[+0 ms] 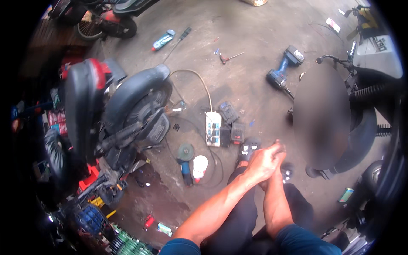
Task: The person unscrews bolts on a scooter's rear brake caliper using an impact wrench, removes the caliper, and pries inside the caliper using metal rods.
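My left hand (261, 164) and my right hand (279, 158) come together above my feet, the left one overlapping the right. Their fingers look curled in against each other. Anything between them is too small or too hidden to make out. Below lies one of my shoes (249, 146), dark with pale spots. Just left of it on the floor are a white power strip (213, 127) with plugs in it and two dark battery packs (228, 112). Ahead and to the right lies a blue cordless drill (281, 72), its bit pointing toward the right.
A scooter with a black seat (80, 110) and rear wheel (138, 91) fills the left. An angle grinder (185, 170) lies beside a white bottle (200, 167). Farther off lie a red-handled T-shaped tool (224, 58) and a blue bottle (163, 40). A blurred patch hides part of the vehicle at right.
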Available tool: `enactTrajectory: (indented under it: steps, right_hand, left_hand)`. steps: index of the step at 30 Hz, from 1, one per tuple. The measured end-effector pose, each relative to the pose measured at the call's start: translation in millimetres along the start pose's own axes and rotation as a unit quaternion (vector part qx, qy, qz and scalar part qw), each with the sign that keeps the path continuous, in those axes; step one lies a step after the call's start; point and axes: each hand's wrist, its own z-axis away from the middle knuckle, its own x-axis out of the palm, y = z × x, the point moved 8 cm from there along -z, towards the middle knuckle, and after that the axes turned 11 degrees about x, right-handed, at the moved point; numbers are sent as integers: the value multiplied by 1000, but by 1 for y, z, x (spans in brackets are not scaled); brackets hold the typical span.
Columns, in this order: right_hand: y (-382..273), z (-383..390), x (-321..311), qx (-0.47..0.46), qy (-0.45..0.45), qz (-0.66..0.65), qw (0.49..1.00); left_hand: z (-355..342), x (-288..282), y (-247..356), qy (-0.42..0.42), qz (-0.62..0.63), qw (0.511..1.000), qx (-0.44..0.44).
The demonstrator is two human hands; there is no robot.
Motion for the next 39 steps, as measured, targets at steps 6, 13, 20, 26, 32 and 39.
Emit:
enactTrajectory:
  steps: [6,13,20,26,32,39]
  right_hand:
    - [-65,148,15,12,-73,77,994]
    - [-85,231,-40,-22,-117,176,977]
    - [-60,314,-78,-34,-198,328,923]
    - [-91,340,-130,-121,-224,530,809]
    - [-112,281,-220,-106,-178,787,582]
    - [-93,314,-83,-106,-140,868,466]
  left_hand:
    - [147,-56,-23,283,124,949,-68]
    - [382,-19,-87,470,97,855,-196]
    - [518,18,-68,538,126,771,-316]
    - [539,71,-66,512,208,779,-295]
    - [605,213,-79,606,239,709,-270]
    - [697,365,-34,602,153,637,-456]
